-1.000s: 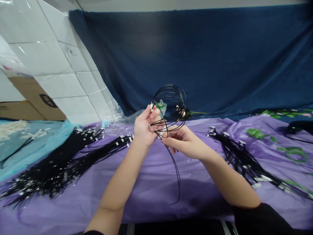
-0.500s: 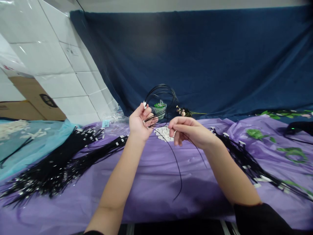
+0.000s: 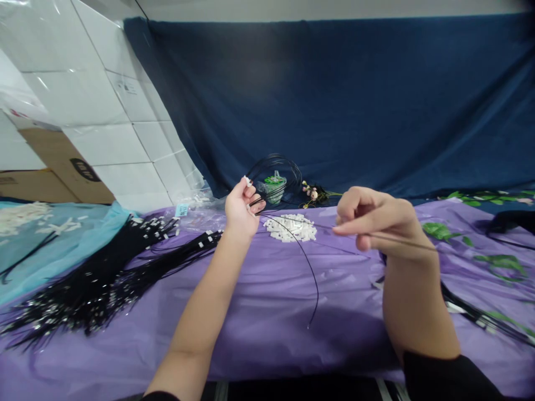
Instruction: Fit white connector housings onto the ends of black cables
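Observation:
My left hand is closed around a looped bundle of thin black wires, which arcs up and to the right above the table. A small white connector shows at my thumb tip. One loose black wire hangs from that hand in a curve over the purple cloth. My right hand pinches a single thin black wire between thumb and fingers; it runs taut and blurred toward the left hand. Behind and between the hands lies a pile of white connectors.
Black wire bundles with white ends lie at left, and another bundle at right. A purple cloth covers the table. White boxes stand at left. A potted plant and flowers sit before a blue curtain.
My right hand has moved right, away from the left hand, drawing the single wire out straight. The left hand has stayed nearly in place, and more of the white connector pile shows.

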The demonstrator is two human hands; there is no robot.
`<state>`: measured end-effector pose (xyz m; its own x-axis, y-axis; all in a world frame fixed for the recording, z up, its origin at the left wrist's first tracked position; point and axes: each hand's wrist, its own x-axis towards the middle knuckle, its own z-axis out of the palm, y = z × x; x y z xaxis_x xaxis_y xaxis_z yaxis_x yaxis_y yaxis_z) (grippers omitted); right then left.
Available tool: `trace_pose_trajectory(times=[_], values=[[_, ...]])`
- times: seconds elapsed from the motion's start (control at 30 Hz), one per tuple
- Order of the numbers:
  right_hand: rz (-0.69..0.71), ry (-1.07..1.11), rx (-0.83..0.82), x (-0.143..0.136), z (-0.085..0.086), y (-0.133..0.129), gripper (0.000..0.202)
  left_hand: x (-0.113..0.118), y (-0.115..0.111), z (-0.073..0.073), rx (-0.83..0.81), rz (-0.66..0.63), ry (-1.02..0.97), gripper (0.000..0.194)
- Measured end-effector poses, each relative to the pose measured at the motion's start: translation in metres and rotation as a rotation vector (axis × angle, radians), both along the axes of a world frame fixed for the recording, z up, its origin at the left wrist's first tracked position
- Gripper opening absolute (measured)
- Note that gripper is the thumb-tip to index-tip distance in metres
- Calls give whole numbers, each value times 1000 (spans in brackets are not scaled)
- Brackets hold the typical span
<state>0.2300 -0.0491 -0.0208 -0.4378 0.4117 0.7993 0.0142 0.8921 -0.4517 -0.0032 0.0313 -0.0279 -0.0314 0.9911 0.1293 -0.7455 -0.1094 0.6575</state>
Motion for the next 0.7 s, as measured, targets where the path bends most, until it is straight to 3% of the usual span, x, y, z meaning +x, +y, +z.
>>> trace_pose_trajectory(times=[0.1,0.2,0.27,0.37,0.53,0.7], values=[[158,9,36,-5,-1,-4,14,7,-3,-1,27,25,50,24],[222,181,-92,-19,-7,-1,40,16,-8,-3,70,86,157,26],[186,294,-186,-30,-11,1,46,20,-11,-5,109,105,229,26],[-5,331,-191,-40,-15,5,28,23,-17,-7,158,26,323,25],[-513,173,107,-42,-14,14,7,20,-25,-6,182,-151,418,17],[-596,89,190,-43,-14,16,11,18,-29,-4,200,-231,441,19]])
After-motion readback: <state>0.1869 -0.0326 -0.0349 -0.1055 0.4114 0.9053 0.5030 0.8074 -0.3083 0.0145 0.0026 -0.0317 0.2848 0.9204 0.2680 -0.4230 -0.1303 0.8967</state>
